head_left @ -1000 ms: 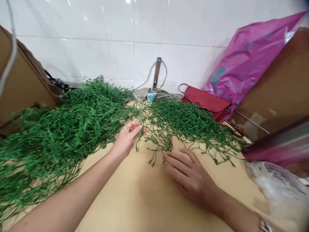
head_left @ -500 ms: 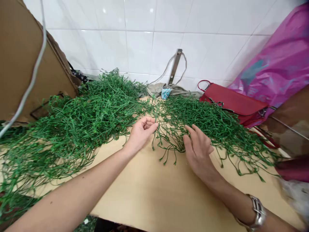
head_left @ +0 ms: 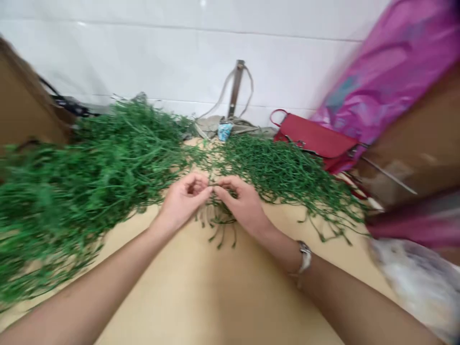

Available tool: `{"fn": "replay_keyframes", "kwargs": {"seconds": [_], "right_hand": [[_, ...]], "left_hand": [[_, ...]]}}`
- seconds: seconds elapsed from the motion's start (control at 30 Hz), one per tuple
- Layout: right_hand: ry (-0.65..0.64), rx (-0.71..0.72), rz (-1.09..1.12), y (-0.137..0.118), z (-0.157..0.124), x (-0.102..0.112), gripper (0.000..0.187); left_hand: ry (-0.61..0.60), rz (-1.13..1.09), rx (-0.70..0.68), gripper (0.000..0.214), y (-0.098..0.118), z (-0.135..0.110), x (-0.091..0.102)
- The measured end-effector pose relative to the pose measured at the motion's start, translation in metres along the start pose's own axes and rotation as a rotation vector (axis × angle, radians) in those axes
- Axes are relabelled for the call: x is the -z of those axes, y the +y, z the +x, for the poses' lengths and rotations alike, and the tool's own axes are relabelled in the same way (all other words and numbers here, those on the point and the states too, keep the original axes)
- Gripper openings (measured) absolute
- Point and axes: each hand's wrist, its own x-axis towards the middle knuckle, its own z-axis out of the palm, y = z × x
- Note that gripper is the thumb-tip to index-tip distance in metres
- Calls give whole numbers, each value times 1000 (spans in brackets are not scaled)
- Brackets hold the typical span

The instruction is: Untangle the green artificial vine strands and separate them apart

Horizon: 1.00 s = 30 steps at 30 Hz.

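Observation:
Two large masses of artificial green vine lie on a light wooden board [head_left: 201,282], one at the left [head_left: 89,177] and a smaller one at the right [head_left: 283,172]. My left hand [head_left: 183,201] and my right hand [head_left: 240,201] meet at the centre, fingertips nearly touching. Both pinch thin vine strands [head_left: 217,218] that hang toward me over the board. The picture is slightly blurred, and the fingers hide the exact grip. A metal wristwatch [head_left: 304,256] sits on my right wrist.
A red handbag [head_left: 312,136] and a pink plastic bag [head_left: 391,72] stand beyond the vines at right. Cardboard sheets stand at both sides [head_left: 25,100]. A white tiled wall [head_left: 143,57] closes the back, with a metal bracket [head_left: 235,81]. A crumpled translucent bag [head_left: 417,282] lies at lower right.
My right hand has moved left to the centre beside my left hand, and both have closed on vine strands. The view has shifted slightly.

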Motion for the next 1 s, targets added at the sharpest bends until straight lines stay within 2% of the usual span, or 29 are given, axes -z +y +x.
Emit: {"fn": "replay_keyframes", "kwargs": {"seconds": [0.17, 0.27, 0.4, 0.47, 0.57, 0.63, 0.73, 0.87, 0.93, 1.0], "right_hand": [[62, 63, 28, 2, -1, -3, 8], [37, 50, -77, 0, -6, -6, 9], [-26, -40, -149, 0, -5, -5, 13], [27, -124, -102, 6, 1, 0, 14], [107, -226, -26, 16, 11, 12, 14], [103, -237, 8, 19, 16, 19, 10], [96, -160, -56, 13, 19, 25, 11], [1, 1, -496, -11, 18, 36, 20], [-33, 60, -668, -29, 6, 49, 32], [1, 149, -761, -48, -21, 70, 40]], "left_hand": [[-84, 129, 79, 21, 4, 1, 3], [-174, 119, 125, 27, 4, 2, 4], [-244, 10, 160, 32, 5, 1, 1], [-272, -49, 162, 30, 9, -3, -2], [-399, -94, 176, 25, 14, -8, -8], [-346, -149, 154, 24, 11, -7, -9], [-145, -267, 109, 27, -3, 0, -2], [82, -380, 126, 31, -17, 12, 8], [128, -414, 146, 32, -19, 13, 10], [134, -426, 153, 33, -18, 12, 9]]}}
